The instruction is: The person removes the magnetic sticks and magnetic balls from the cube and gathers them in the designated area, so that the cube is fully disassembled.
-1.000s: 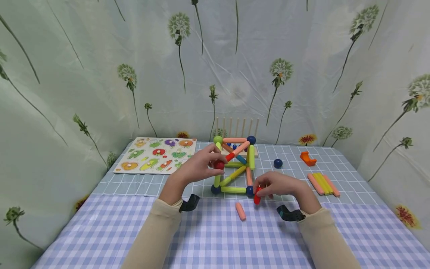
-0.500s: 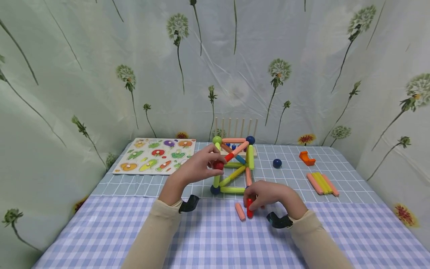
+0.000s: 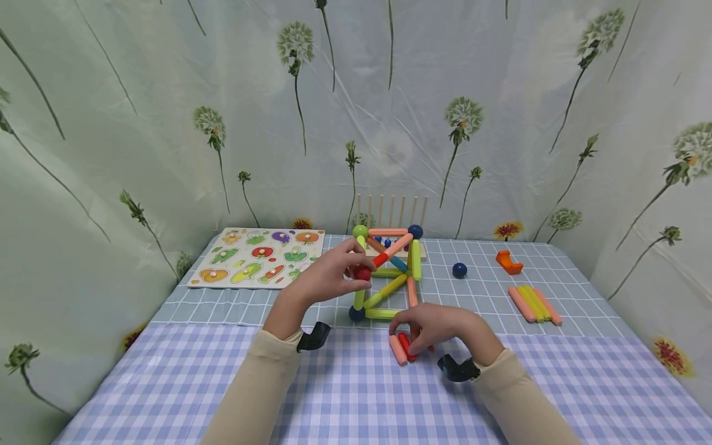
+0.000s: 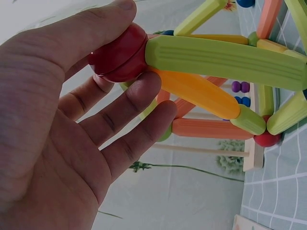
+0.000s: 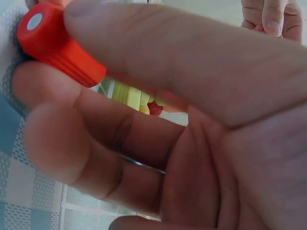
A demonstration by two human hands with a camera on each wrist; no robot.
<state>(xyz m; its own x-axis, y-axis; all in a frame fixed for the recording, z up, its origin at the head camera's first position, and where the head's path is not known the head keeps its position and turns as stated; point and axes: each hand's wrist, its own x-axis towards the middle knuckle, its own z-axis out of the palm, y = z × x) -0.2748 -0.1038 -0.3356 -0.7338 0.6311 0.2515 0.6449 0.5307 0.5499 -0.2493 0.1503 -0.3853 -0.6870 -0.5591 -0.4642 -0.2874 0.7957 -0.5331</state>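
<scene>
My left hand (image 3: 328, 275) pinches a red ball (image 4: 120, 55) between thumb and fingertips. That ball forms a corner of a frame of magnetic sticks and balls (image 3: 385, 292), with a light green stick (image 4: 220, 62) attached to it. On the checked cloth in front of the frame, my right hand (image 3: 436, 322) holds a red magnetic stick (image 5: 60, 45) between thumb and fingers. It lies right beside a salmon-pink stick (image 3: 397, 350), nearly parallel to it. The right hand hides the frame's near right corner in the head view.
A vegetable peg puzzle (image 3: 261, 253) lies at the back left, and a wooden peg rack (image 3: 424, 253) stands behind the frame. To the right are a dark blue ball (image 3: 459, 270), an orange curved piece (image 3: 508, 262) and a row of pink and yellow sticks (image 3: 535, 303).
My right hand has moved left and nearer with the red stick, from beside the frame's near corner to the pink stick. The red stick has turned. My left hand stays on the red ball.
</scene>
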